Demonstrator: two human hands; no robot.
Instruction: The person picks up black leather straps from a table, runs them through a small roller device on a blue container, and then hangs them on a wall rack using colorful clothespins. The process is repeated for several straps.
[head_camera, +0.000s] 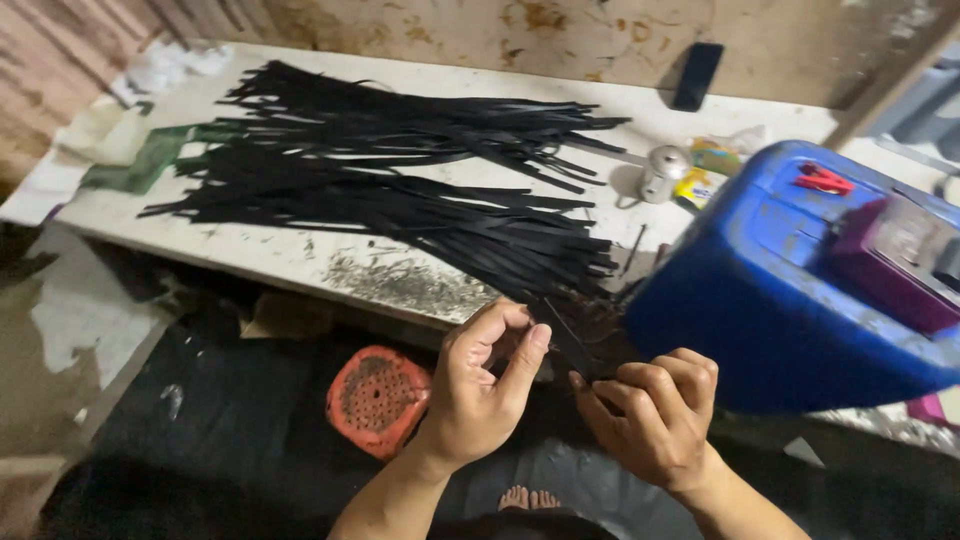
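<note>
Left hand (480, 385): fingers (528, 350) curled, thumb and forefinger pinched on a thin black strip (565, 340), at 6 o'clock in the view, just below the near edge of the surface. Right hand (655, 410): fingers (640, 380) closed on the lower end of the same strip, at 5 o'clock, just beside the left hand. The strip rises from between the two hands toward the pile. Heap of long flat black strips (400, 170): spread in two fanned bundles across the worn white surface (290, 255), from 11 o'clock to centre, ends pointing toward 3 o'clock. Large blue plastic drum (780, 300): lying tilted at 3 o'clock, just beside the right hand. Small red object (823, 180) and purple box-like item (890, 265): on the drum's top. Small metal canister (663, 172): upright on the surface at 1 o'clock. Dark flat rectangular slab (697, 76): leaning at the back wall, 12 to 1 o'clock. Green cloth (150, 160): on the surface at 10 o'clock. Round orange perforated stool (378, 398): on the floor at 7 o'clock, near the left wrist. Bare toes (527, 497): at 6 o'clock, between the forearms.
</note>
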